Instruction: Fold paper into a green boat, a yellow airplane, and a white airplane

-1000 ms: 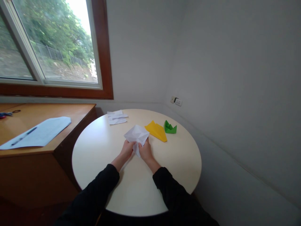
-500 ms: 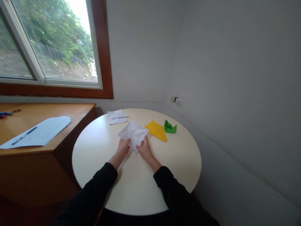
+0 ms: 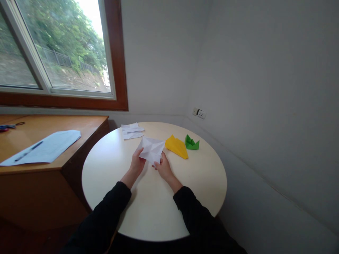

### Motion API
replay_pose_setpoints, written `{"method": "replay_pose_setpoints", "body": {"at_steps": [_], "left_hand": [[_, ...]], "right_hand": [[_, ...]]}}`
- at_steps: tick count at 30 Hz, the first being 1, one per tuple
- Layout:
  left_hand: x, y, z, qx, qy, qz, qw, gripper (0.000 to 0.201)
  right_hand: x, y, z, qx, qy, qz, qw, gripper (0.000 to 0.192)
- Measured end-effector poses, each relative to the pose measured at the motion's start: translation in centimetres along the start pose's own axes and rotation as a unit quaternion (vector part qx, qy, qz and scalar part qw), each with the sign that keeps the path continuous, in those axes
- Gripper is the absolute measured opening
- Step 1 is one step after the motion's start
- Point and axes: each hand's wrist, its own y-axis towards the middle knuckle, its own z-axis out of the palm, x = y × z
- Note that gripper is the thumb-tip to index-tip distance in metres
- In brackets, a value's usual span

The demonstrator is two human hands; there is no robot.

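Both hands pinch a creased white sheet (image 3: 151,149) just above the round bench (image 3: 111,169): left hand (image 3: 137,163) closed on its left edge, right hand (image 3: 163,168) on the lower corner, seemingly to work a fold. Right of the sheet lie a yellow plane (image 3: 177,146) and green boat (image 3: 191,143). No containers show.

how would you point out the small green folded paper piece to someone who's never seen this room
Start at the round cream table in the corner below the wall socket. On its far right side lies a yellow folded paper plane, and the small green folded paper piece sits just right of it. It is the only green thing there, smaller and spikier than the flat plane.
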Motion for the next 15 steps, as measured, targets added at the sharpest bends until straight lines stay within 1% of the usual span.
{"method": "replay_pose_setpoints", "body": {"at_steps": [3,7,11,15], "left_hand": [[-1.2,0.4,-0.5,0.002,-0.010,-0.020,1.000,0.029],[-2.2,0.9,-1.5,-0.002,0.011,-0.067,0.998,0.026],[-2.2,1.5,-2.2,-0.005,0.054,-0.090,0.994,0.015],[-2.0,1.6,-2.7,-0.004,0.104,-0.093,0.990,0.015]], "right_hand": [[-0.1,0.4,-0.9,-0.021,-0.028,-0.010,0.999,0.052],[-0.1,0.8,-2.2,-0.037,-0.062,-0.022,0.997,0.037],[0.3,1.0,-3.4,-0.028,-0.087,-0.032,0.995,0.024],[0.6,1.1,-4.3,-0.012,-0.101,-0.035,0.994,0.021]]}}
